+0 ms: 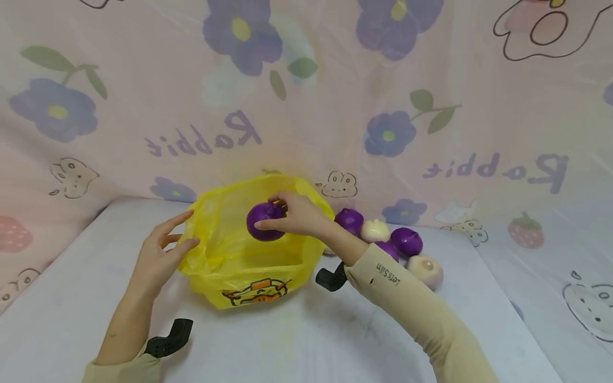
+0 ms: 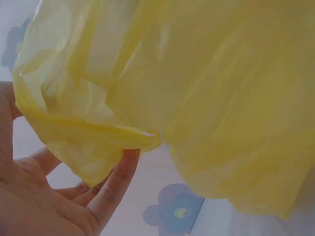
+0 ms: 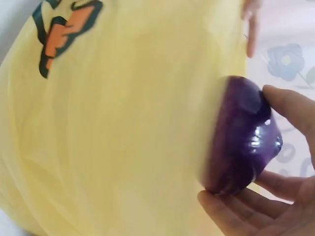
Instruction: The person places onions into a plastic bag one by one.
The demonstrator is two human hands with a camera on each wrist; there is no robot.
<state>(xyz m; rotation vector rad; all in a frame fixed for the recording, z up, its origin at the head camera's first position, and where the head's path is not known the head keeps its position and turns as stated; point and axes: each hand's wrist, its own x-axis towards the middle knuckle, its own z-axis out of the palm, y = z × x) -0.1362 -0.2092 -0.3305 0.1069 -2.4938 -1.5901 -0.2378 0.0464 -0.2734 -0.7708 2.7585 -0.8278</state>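
My right hand point(image 1: 299, 215) grips a purple onion point(image 1: 265, 222), glossy and probably a toy, at the mouth of a yellow plastic bag point(image 1: 254, 271). In the right wrist view the onion point(image 3: 243, 137) sits between thumb and fingers, partly behind the bag's side. At the bag's left rim is my left hand point(image 1: 160, 255), thumb and index finger spread apart. The left wrist view has its fingertips touching the yellow film point(image 2: 88, 142), the fingers fairly straight. The bag stands with its mouth wide; a cartoon print marks its front.
Right of the bag, partly behind my right forearm, lie several more onions: purple ones point(image 1: 407, 242) and pale ones point(image 1: 426, 272). They rest on a white table point(image 1: 287, 351). A pink patterned cloth point(image 1: 306, 106) hangs behind the table.
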